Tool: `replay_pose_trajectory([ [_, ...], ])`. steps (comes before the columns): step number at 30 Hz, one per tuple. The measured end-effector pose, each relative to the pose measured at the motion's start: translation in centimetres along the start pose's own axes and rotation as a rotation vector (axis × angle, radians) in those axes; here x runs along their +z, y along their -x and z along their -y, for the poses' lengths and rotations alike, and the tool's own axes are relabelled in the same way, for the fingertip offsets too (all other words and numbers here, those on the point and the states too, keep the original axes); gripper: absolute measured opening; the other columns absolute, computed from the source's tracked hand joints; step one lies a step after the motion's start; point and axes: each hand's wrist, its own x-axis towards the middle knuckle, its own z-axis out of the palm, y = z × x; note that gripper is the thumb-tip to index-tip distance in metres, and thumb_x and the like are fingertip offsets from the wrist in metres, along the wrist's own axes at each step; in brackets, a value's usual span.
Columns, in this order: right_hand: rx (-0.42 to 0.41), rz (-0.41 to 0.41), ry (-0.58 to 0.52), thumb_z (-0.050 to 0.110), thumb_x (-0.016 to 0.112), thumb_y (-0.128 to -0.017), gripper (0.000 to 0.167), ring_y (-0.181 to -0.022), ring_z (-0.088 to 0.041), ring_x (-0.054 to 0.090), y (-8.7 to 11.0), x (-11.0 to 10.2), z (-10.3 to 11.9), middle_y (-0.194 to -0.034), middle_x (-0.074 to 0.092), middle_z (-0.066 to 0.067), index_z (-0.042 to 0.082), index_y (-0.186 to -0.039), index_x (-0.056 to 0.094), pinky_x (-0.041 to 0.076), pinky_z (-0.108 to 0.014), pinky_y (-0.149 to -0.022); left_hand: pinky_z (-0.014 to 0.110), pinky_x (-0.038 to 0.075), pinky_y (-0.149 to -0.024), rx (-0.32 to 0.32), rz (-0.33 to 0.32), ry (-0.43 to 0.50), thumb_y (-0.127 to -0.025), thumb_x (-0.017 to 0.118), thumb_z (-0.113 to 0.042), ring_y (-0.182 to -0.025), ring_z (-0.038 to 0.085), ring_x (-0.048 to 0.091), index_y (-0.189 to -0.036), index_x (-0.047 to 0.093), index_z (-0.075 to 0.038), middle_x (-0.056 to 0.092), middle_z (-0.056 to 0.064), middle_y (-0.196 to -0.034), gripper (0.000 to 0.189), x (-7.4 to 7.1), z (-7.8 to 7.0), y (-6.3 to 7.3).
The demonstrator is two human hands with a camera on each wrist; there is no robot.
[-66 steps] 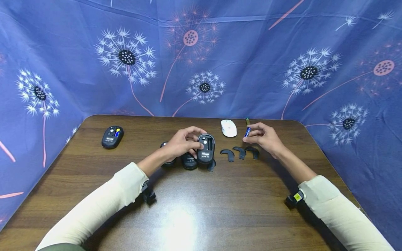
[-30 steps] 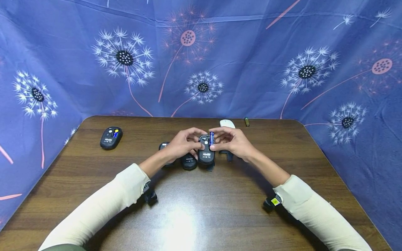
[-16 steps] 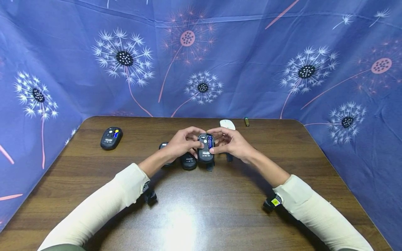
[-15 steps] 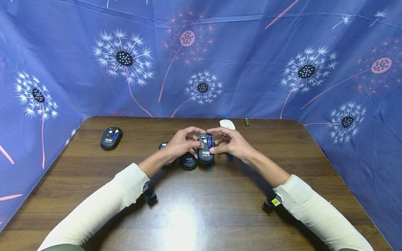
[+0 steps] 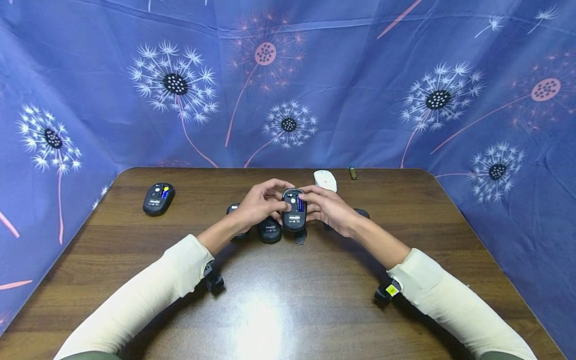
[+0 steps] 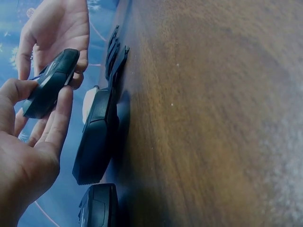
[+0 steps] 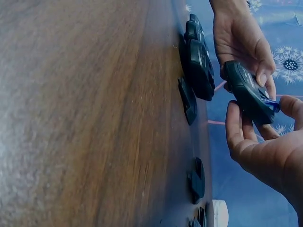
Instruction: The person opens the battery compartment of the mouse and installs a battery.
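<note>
My left hand grips a black computer mouse above the table, its underside facing up and its thumb lying on that face. A blue battery lies in the mouse's uncovered slot. My right hand is at the mouse's right side. In the right wrist view, the right thumb presses the battery while the other fingers lie beneath the mouse. A dark battery cover lies on the table just below the held mouse.
Two more black mice lie left of the held one. Farther left is an upturned mouse with a blue battery in it. At the back are a white mouse and a green-and-brown battery. Another cover shows beyond my right wrist.
My right hand has carried the blue battery leftward from beside the white mouse into the held mouse's slot. Its thumb has shifted from the slot's lower end to the upper end.
</note>
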Motion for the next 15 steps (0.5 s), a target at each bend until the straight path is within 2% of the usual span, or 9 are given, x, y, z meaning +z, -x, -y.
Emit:
replay_pose_trajectory([
  [11,0.000,-0.059,-0.016,0.018,0.052,-0.114,0.044,-0.099,-0.014,0.072,0.04,0.62,0.38,-0.125,0.069,-0.003,0.002,-0.155,0.052,0.065,-0.027,-0.087,0.030,0.071,-0.066,0.035,-0.006,-0.017,-0.095,0.078,0.006,-0.080,0.018,0.074,-0.147,0.067,-0.003,0.079,0.022,-0.113,0.054,0.47,-0.03,-0.13],
  [15,-0.014,-0.092,0.035,0.017,0.050,-0.116,0.039,-0.104,-0.016,0.070,0.05,0.89,0.50,-0.135,0.066,-0.010,0.000,-0.152,0.055,0.064,-0.028,-0.088,0.031,0.071,-0.064,0.044,-0.003,-0.016,-0.095,0.078,0.005,-0.080,0.018,0.075,-0.146,0.068,-0.004,0.079,0.021,-0.113,0.053,0.60,-0.08,-0.18],
])
